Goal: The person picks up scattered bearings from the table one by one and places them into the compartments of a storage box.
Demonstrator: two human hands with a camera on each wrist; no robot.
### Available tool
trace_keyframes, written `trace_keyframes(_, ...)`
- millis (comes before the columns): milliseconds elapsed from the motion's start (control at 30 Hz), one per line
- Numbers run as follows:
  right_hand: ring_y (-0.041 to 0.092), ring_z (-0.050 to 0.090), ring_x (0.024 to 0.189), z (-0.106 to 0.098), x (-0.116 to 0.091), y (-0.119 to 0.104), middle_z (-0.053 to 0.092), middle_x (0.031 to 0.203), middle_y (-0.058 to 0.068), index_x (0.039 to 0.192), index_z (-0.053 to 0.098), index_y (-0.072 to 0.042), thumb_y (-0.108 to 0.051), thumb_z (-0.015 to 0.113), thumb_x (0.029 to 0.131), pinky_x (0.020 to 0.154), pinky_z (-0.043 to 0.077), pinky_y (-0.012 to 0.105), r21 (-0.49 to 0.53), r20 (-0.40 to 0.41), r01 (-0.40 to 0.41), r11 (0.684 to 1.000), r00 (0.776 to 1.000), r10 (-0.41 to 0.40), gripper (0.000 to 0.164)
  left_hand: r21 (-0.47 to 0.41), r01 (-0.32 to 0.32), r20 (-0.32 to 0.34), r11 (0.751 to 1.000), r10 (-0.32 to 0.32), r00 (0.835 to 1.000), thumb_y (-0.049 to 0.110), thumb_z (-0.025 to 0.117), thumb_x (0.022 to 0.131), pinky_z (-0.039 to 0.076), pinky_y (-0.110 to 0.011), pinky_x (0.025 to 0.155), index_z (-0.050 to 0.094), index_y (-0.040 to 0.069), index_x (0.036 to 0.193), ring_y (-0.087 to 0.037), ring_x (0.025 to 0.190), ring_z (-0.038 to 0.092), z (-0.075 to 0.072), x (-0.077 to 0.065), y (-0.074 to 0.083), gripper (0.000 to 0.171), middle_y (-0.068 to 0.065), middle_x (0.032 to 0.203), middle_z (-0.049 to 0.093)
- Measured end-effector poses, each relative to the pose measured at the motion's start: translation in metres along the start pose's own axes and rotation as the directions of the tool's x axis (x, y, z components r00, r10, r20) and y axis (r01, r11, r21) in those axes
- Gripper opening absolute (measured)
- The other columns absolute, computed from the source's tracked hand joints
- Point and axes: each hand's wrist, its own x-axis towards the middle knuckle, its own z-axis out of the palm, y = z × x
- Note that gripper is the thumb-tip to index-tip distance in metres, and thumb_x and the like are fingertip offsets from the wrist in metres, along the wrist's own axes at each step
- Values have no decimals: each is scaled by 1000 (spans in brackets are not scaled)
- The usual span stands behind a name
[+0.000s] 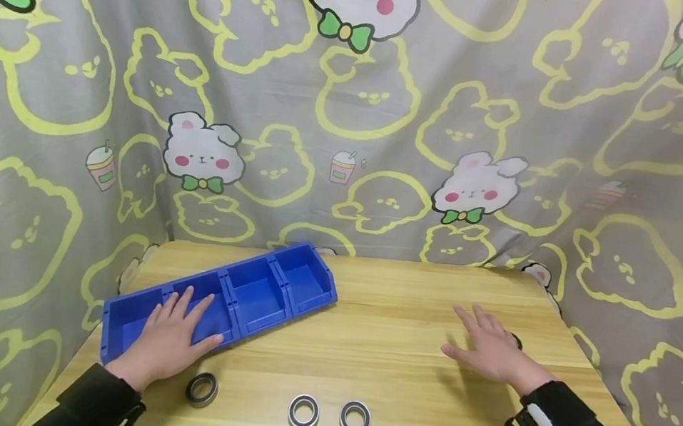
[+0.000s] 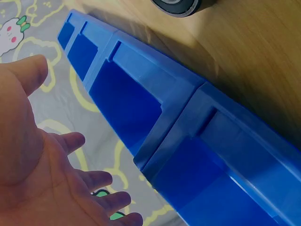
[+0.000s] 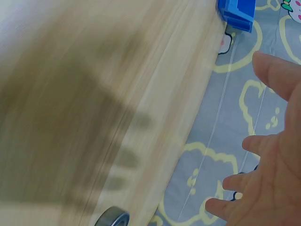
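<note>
My left hand (image 1: 169, 343) hovers over the near-left part of a blue divided bin (image 1: 258, 297), fingers spread and holding nothing. In the left wrist view, the palm of the left hand (image 2: 51, 174) is beside the bin's compartments (image 2: 127, 103), which look bare inside. A ball bearing (image 1: 190, 395) lies just right of the left wrist. Two more bearings, one (image 1: 290, 415) beside the other (image 1: 367, 425), rest at the front middle. Over the table's right side, my right hand (image 1: 488, 347) is spread and holds nothing. Another bearing (image 3: 113, 218) is partly hidden behind it in the head view.
The wooden table (image 1: 388, 349) carries the bin, set at a slant on its left. A grey curtain (image 1: 386, 118) with cartoon rabbits and yellow outlines hangs around the back and both sides. The right hand casts a shadow on the wood.
</note>
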Motion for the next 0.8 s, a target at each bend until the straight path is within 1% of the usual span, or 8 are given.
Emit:
trace_keyframes(100, 64, 17, 137, 0, 8, -8, 14, 156, 39, 156, 28, -4, -64, 58, 91, 98, 17, 84, -9, 15, 17, 1000, 1000, -17, 93, 14, -12, 2, 1000, 12, 1000, 57, 56, 96, 13, -76, 108, 38, 7, 153, -61, 140, 18, 5, 0, -4, 78, -35, 156, 24)
trace_keyframes(200, 63, 17, 138, 1, 18, -17, 14, 157, 38, 157, 28, -5, -63, 58, 92, 99, 18, 83, -15, 26, 30, 999, 999, -30, 92, 16, -25, -1, 1000, 25, 1000, 61, 52, 96, 13, -76, 108, 37, 9, 154, -60, 140, 18, 10, 0, -8, 79, -34, 157, 23)
trace_keyframes(300, 62, 18, 139, 3, 30, -26, 16, 157, 37, 157, 28, -6, -63, 58, 92, 99, 20, 82, -19, 33, 46, 999, 998, -46, 91, 15, -24, -13, 1000, 24, 1000, 59, 54, 97, 14, -77, 107, 38, 8, 154, -60, 140, 19, 9, -1, -6, 78, -35, 156, 24)
trace_keyframes(433, 61, 18, 140, 6, 45, -36, 15, 158, 37, 158, 26, -7, -68, 55, 91, 101, 20, 81, -29, 60, 60, 998, 996, -58, 95, 19, 8, 4, 1000, -8, 1000, 56, 56, 97, 14, -75, 109, 39, 7, 154, -59, 141, 18, 3, -4, -1, 77, -34, 157, 24)
trace_keyframes(533, 60, 18, 140, 7, 54, -44, 15, 158, 36, 158, 25, -7, -68, 54, 92, 101, 21, 80, -27, 84, 68, 997, 994, -66, 95, 34, 20, 12, 999, -20, 1000, 56, 56, 97, 15, -75, 109, 38, 7, 154, -60, 141, 19, 3, -6, -2, 77, -34, 157, 24)
trace_keyframes(633, 60, 19, 140, 7, 62, -52, 15, 158, 36, 159, 25, -7, -65, 55, 93, 102, 22, 80, -25, 95, 83, 996, 992, -80, 93, 35, 26, 0, 999, -26, 1000, 56, 55, 97, 15, -75, 109, 37, 6, 154, -60, 140, 19, 2, -8, -3, 78, -34, 157, 23)
trace_keyframes(800, 57, 14, 143, 10, 74, -65, 11, 160, 34, 160, 21, -10, -66, 56, 92, 103, 16, 81, 5, 129, 82, 997, 988, -82, 94, 26, 28, -14, 999, -28, 1000, 54, 57, 97, 13, -75, 109, 37, 6, 154, -59, 141, 19, 3, -11, -3, 77, -34, 157, 22)
